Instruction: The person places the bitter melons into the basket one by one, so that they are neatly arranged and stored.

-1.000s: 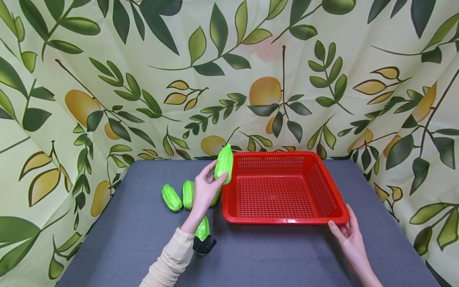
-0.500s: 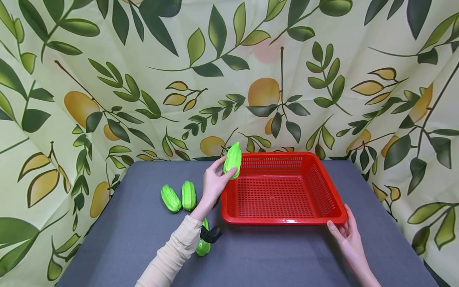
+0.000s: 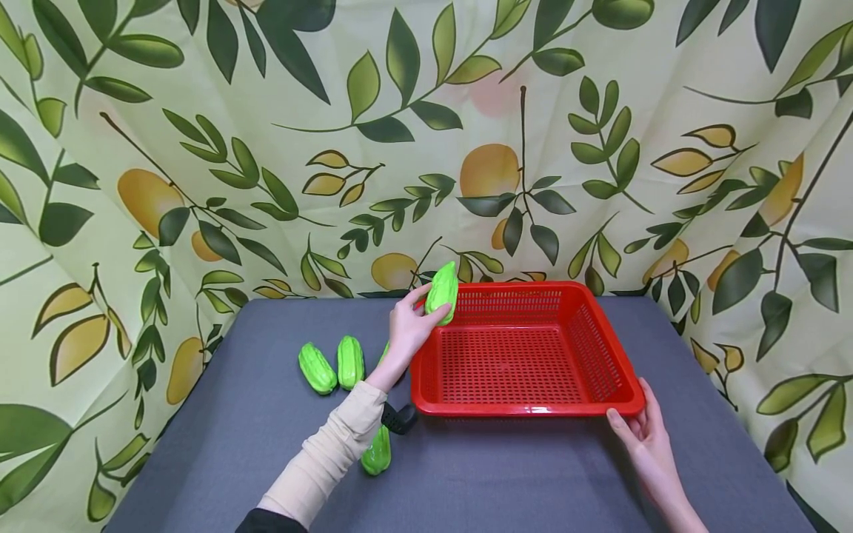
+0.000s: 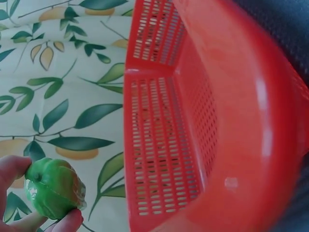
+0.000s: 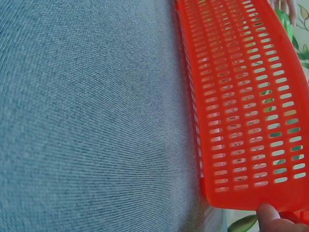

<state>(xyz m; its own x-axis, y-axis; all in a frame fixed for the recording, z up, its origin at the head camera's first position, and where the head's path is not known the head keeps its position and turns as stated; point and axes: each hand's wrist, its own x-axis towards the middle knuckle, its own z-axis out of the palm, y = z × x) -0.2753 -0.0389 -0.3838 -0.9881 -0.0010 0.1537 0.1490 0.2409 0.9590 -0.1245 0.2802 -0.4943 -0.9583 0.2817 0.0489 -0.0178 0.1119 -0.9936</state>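
My left hand (image 3: pixel 409 329) pinches a bright green ridged gourd (image 3: pixel 443 293) between thumb and fingers, at the back left rim of a red plastic basket (image 3: pixel 526 409). In the left wrist view the gourd's stubby end (image 4: pixel 52 186) faces the camera, beside the basket's slotted wall. At the basket's front right corner, my right hand (image 3: pixel 648 440) grips the rim. Its thumb (image 5: pixel 266 216) shows at that corner in the right wrist view. Two more gourds lie side by side on the left, the outer gourd (image 3: pixel 318 368) tilted. Another gourd (image 3: pixel 377 451) lies below my left wrist.
A grey cloth (image 3: pixel 506 481) covers the table. Behind it hangs a leaf-and-fruit-patterned curtain (image 3: pixel 426 163). A black strap device (image 3: pixel 398 419) sits on my left wrist. Part of one further gourd (image 3: pixel 384 353) shows behind the left forearm. The basket's slotted floor (image 3: pixel 506 366) is bare.
My left hand has carried the gourd rightward and slightly up, over the basket's left rim. My right hand stays at the basket's corner.
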